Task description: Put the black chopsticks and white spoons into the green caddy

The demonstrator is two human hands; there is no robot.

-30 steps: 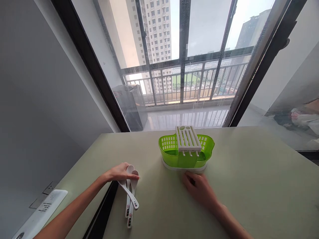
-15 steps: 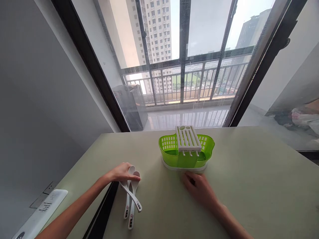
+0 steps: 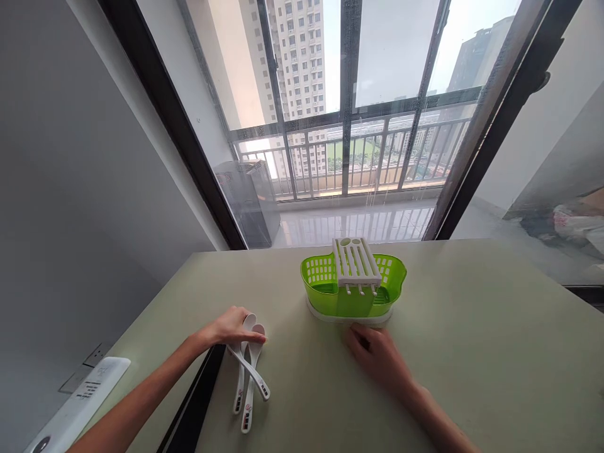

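Note:
My left hand [image 3: 234,328] is closed round several white spoons [image 3: 250,393] at the bowl ends, with the thumb over them. The handles fan out towards me and cross, with printed marks near their tips. Part of the bowls is hidden by my fingers. My right hand [image 3: 377,352] rests on the table with its fingers curled into a loose fist, and no object shows in it. It lies right at the front of a green plastic basket [image 3: 353,306]; whether it touches the base is unclear. Across the basket's middle sits a white slotted rack [image 3: 357,264] with small hooks.
The pale table [image 3: 472,340] stretches to a large glass window [image 3: 387,157]. A black strip [image 3: 202,384] runs under my left forearm. At the lower left is a white device [image 3: 89,396] beside the wall. A grey appliance [image 3: 248,201] stands beyond the glass.
The spoons have shifted slightly to the right in my left hand, and their handles have spread a little. My right hand and the basket have stayed in place.

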